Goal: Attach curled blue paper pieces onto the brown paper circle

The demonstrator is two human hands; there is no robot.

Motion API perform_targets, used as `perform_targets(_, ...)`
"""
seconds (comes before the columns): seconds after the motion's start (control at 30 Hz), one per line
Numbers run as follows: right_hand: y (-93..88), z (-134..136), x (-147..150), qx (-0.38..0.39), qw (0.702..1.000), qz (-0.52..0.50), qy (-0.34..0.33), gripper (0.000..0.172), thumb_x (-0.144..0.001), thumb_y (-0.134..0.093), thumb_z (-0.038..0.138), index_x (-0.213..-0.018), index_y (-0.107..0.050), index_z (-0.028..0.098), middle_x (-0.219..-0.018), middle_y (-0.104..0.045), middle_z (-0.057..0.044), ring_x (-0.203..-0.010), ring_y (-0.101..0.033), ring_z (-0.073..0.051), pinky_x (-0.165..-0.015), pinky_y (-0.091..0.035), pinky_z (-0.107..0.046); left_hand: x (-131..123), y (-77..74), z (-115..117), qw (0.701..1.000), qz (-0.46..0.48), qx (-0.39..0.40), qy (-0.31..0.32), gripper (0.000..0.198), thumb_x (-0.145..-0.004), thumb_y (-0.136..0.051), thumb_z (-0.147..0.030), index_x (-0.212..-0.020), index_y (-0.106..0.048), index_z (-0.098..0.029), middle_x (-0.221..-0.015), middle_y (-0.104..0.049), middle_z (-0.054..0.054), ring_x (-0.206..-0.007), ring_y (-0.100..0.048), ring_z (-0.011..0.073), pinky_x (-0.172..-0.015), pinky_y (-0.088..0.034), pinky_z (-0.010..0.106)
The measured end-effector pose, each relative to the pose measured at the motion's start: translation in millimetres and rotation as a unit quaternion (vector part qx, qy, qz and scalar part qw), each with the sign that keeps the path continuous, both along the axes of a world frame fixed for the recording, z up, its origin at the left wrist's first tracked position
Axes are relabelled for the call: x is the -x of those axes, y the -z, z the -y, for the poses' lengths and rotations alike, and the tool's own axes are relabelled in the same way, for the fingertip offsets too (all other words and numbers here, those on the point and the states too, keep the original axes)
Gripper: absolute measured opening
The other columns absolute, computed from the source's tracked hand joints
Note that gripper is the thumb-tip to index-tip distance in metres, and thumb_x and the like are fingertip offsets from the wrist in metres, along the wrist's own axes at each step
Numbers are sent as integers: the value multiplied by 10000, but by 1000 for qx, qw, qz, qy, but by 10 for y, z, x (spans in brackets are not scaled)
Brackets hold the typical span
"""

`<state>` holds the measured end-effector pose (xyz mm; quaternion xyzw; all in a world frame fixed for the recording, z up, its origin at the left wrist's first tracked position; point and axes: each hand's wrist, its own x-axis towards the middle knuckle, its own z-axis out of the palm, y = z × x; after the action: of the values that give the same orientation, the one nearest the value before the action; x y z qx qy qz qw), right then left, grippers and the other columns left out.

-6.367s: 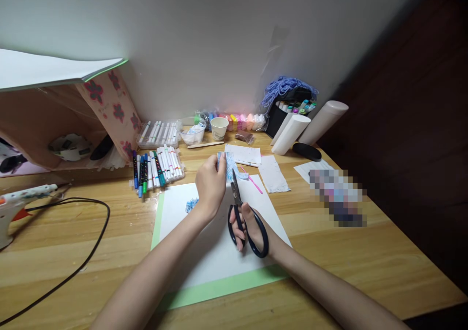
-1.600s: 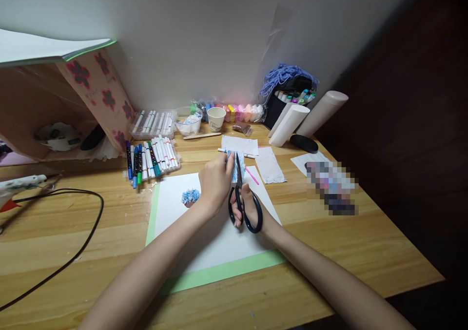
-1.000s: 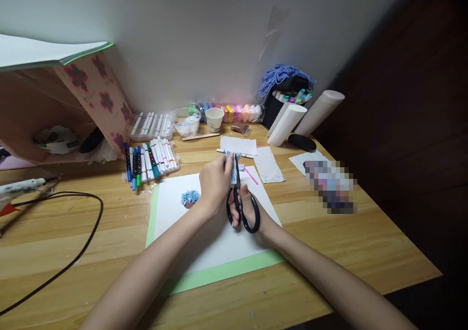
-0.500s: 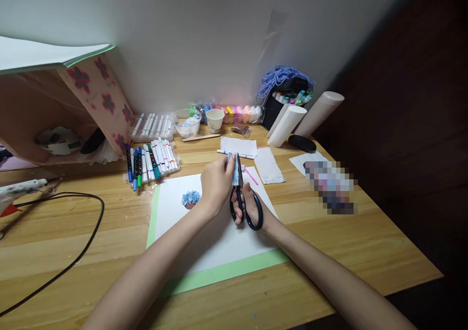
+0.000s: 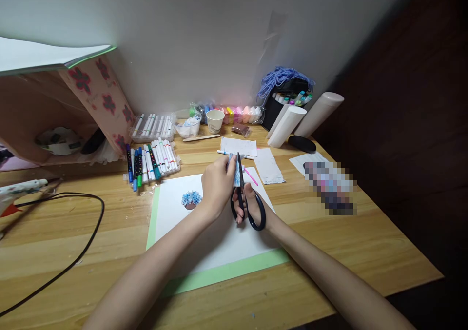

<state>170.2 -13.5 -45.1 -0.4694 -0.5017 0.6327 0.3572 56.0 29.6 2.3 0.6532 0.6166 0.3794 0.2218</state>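
Note:
My left hand (image 5: pixel 219 180) pinches a narrow strip of blue-and-white paper (image 5: pixel 237 175) between thumb and fingers. Dark-handled scissors (image 5: pixel 259 214) are in my right hand (image 5: pixel 252 201), with the thumb and fingers at the handle loops. Their blades point away from me and lie along the right side of the strip. Both hands are above a white sheet with green edges (image 5: pixel 212 257). On that sheet, left of my left hand, sits a small crumpled blue-and-white cluster over a brownish shape (image 5: pixel 191 200). My left fingertips are partly hidden from this angle.
Several markers (image 5: pixel 151 162) lie at the left, near a clear bowl (image 5: pixel 187 125) and a paper cup (image 5: pixel 215 121). Paper pieces (image 5: pixel 269 165) and a pink pen (image 5: pixel 250 176) lie beyond my hands. A black cable (image 5: pixel 98 223) loops at the left; white bottles (image 5: pixel 287 126) stand back right.
The scissors' handles have spread slightly and the right loop has shifted a little to the right. My left hand stays nearly in place with the strip.

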Motion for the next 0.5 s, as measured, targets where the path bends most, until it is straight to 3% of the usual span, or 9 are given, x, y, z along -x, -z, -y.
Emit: perform_targets(0.5, -37, -20, -69, -12, 1000, 10, 5, 707, -654, -250, 872, -740, -440, 197, -424, -423, 76, -335, -476, -116, -398, -413, -242, -31, -60, 58, 1000, -6, 11, 4, 404, -909, -384, -421, -579, -362, -189, -521, -412, -32, -494, -323, 111, -515, -188, 244)
